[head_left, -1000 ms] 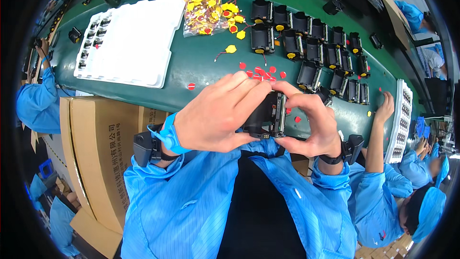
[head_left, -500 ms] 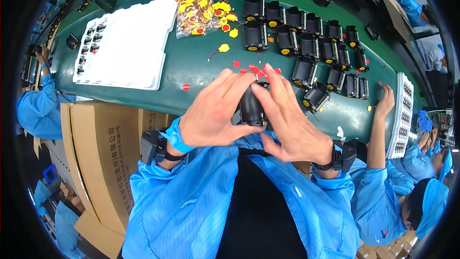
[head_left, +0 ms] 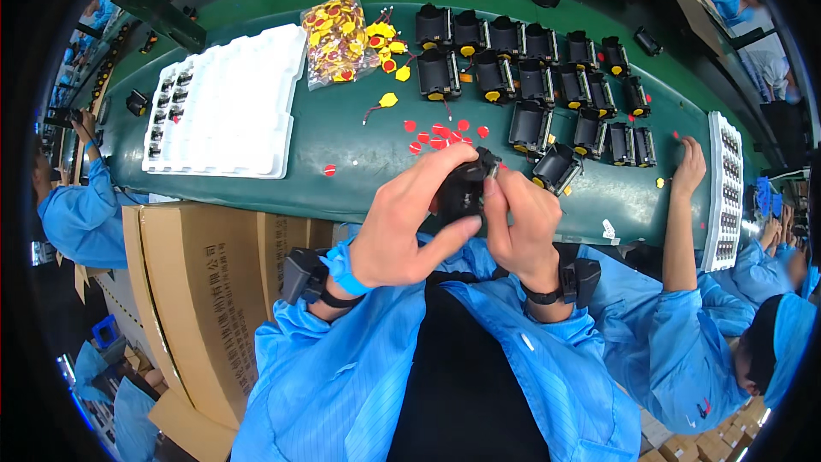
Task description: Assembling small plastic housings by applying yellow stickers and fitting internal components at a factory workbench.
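In front of my chest I hold a black plastic housing point(head_left: 460, 194), tilted, with its inner parts turned partly toward me. My left hand point(head_left: 402, 227) is wrapped round its left side, forefinger along the top and thumb under the lower edge. The fingers of my right hand point(head_left: 526, 227) are bent and pinch its upper right edge; whether they also grip some small part is hidden. Just beyond my hands lie several red round stickers point(head_left: 440, 132) on the green table. Rows of similar black housings point(head_left: 535, 82), many with a yellow disc-shaped cell, stand to the far right.
A clear bag of yellow and red wired cells point(head_left: 335, 47) lies at the back, with a loose yellow cell point(head_left: 388, 100) nearer. White trays point(head_left: 248, 111) flank the table left and right point(head_left: 725, 197). A co-worker's hand point(head_left: 689, 169) rests at the right; cardboard boxes point(head_left: 188, 291) stand lower left.
The housing has been turned and tilted in my hands. My right hand has drawn in from a spread hold to a pinch at its upper right edge. The view has shifted slightly.
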Tool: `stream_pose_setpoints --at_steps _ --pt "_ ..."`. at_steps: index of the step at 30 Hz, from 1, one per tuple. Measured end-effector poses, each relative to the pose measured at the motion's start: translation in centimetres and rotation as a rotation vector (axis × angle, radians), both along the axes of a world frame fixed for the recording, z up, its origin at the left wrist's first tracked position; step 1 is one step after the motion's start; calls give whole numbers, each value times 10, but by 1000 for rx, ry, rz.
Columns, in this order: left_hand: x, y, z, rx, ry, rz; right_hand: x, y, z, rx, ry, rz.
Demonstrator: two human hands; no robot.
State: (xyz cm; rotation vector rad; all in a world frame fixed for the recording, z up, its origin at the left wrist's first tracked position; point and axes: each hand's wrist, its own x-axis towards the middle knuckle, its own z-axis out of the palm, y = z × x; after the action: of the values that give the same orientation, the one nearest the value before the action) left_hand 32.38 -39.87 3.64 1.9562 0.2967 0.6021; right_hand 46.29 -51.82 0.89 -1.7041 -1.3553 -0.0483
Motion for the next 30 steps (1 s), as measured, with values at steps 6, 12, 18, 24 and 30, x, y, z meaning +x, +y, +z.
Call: stream_pose_setpoints --at_steps 6,12,18,24,30 --pt "4 -13 -13 8 -140 168 -5 -9 18 -1 -37 103" --pt "1 -20 -5 74 -223 241 -12 -18 26 5 -5 136" --pt "-4 -24 -1 108 -283 204 -19 -24 34 42 20 140" --pt "-12 -22 12 81 -237 113 -20 -30 46 19 56 212" --pt "-15 -20 12 -5 -104 114 -26 -22 38 7 167 140"
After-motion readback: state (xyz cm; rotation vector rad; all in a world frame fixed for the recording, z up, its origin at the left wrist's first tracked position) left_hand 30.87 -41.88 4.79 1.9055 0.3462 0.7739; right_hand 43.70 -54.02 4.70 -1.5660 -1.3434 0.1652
